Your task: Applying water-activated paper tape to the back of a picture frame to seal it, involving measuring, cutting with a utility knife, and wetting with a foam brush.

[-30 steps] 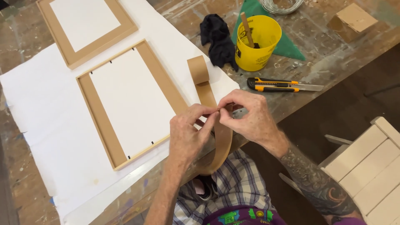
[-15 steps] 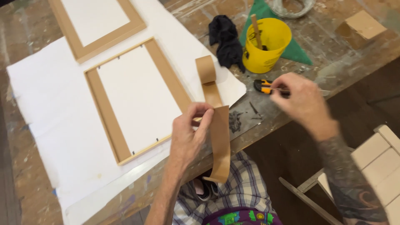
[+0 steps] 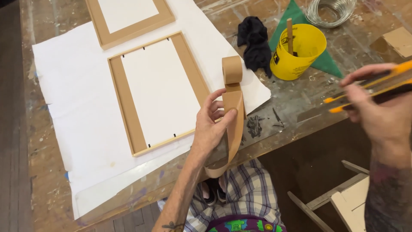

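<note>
My left hand (image 3: 212, 124) pinches a long strip of brown paper tape (image 3: 234, 116) that curls from a small roll at its top down past the table's front edge. A picture frame (image 3: 156, 92), face down with a white backing and brown taped border, lies just left of that hand on white paper (image 3: 81, 129). My right hand (image 3: 382, 111) is raised at the right, holding a yellow and black utility knife (image 3: 371, 88) above the table.
A second taped frame (image 3: 128, 17) lies at the back. A yellow cup (image 3: 296, 53) with a wooden stick stands on a green sheet, next to a black cloth (image 3: 255, 41). A wire coil (image 3: 330, 10) sits far right. Wooden chair parts (image 3: 343, 197) stand below right.
My right hand left the tape, reached right to the utility knife on the table and lifted it. My left hand keeps hold of the tape strip.
</note>
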